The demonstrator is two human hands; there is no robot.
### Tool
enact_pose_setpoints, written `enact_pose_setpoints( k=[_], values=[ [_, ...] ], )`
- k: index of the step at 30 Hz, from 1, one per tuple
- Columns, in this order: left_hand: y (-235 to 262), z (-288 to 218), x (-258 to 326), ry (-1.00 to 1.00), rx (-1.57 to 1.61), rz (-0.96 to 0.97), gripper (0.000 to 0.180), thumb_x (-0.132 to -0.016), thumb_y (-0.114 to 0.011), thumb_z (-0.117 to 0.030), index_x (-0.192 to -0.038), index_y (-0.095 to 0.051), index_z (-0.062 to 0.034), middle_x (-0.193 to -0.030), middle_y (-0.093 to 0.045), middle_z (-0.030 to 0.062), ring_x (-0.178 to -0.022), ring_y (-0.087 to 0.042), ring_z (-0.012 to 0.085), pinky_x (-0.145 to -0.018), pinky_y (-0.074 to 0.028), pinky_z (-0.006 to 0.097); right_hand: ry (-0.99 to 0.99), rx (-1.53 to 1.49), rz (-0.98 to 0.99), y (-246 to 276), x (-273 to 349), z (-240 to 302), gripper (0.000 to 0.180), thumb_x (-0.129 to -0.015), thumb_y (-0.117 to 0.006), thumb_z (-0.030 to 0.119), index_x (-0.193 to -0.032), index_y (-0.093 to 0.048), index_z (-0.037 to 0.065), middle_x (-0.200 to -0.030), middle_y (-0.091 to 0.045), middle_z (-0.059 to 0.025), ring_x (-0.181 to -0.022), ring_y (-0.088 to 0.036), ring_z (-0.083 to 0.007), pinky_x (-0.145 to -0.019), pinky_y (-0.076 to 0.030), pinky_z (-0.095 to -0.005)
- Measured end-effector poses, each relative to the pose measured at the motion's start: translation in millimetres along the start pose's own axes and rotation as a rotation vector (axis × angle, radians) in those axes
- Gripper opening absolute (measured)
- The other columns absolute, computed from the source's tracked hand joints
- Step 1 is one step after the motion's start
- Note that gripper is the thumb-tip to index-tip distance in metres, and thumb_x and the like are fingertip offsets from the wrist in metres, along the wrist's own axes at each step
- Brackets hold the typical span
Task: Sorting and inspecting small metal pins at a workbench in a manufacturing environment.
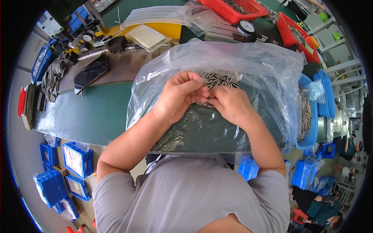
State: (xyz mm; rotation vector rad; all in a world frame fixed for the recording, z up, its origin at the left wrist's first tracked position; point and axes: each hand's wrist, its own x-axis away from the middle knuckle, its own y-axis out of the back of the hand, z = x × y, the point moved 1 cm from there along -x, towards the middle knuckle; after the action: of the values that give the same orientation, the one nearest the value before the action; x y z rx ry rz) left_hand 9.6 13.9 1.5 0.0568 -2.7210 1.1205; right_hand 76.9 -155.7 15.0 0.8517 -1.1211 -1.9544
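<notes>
A heap of small metal pins lies inside a large clear plastic bag spread on the green table. Over the near side of that heap, my left hand is closed, its thumb pressed to the curled fingers. My right hand comes in close beside it, fingers pinched and pointing down at the pins. The fingertips of both hands nearly meet. Whatever sits in either pinch is too small and covered to make out. A few pins show just under the fingers.
To the right stands a blue basket holding more metal pins. Red baskets of small parts and a dial gauge are at the back. A dark phone lies left. Blue crates stand on the floor.
</notes>
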Motion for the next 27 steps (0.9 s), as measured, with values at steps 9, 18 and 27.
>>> enact_pose_setpoints(
  k=[9, 18, 27],
  values=[
    [-2.0, 8.1, 1.5, 0.131, 0.041, 0.023, 0.008, -0.090, -0.052, -0.009, -0.096, -0.055, -0.0031, -0.084, -0.062, 0.0097, -0.076, -0.062, 0.0179, -0.069, -0.051, 0.030, -0.451, -1.229, -0.041, 17.4, -0.5, -9.8, 0.009, -0.090, -0.054, 0.013, -0.093, -0.052, 0.005, -0.074, -0.057, -0.0008, -0.052, -0.035, -0.0006, -0.045, -0.028, -0.0162],
    [-4.7, 9.1, 4.3, 0.167, 0.056, 0.054, 0.010, -0.088, -0.057, -0.009, -0.095, -0.056, -0.0025, -0.087, -0.064, 0.0113, -0.080, -0.064, 0.0201, -0.069, -0.053, 0.029, -0.384, -1.260, -0.078, 12.7, 0.8, -4.5, 0.010, -0.089, -0.056, 0.014, -0.093, -0.053, 0.006, -0.075, -0.057, -0.0011, -0.052, -0.034, -0.0004, -0.045, -0.025, -0.0155],
    [-3.6, 12.3, 2.6, 0.106, 0.055, 0.062, 0.009, -0.087, -0.057, -0.006, -0.091, -0.056, 0.0019, -0.087, -0.064, 0.0139, -0.079, -0.065, 0.0210, -0.071, -0.054, 0.029, -0.486, -1.374, 0.081, 5.4, -1.8, -2.6, 0.011, -0.086, -0.062, 0.015, -0.088, -0.056, 0.007, -0.070, -0.050, 0.0051, -0.053, -0.035, 0.0001, -0.045, -0.022, -0.0163]
  ],
)
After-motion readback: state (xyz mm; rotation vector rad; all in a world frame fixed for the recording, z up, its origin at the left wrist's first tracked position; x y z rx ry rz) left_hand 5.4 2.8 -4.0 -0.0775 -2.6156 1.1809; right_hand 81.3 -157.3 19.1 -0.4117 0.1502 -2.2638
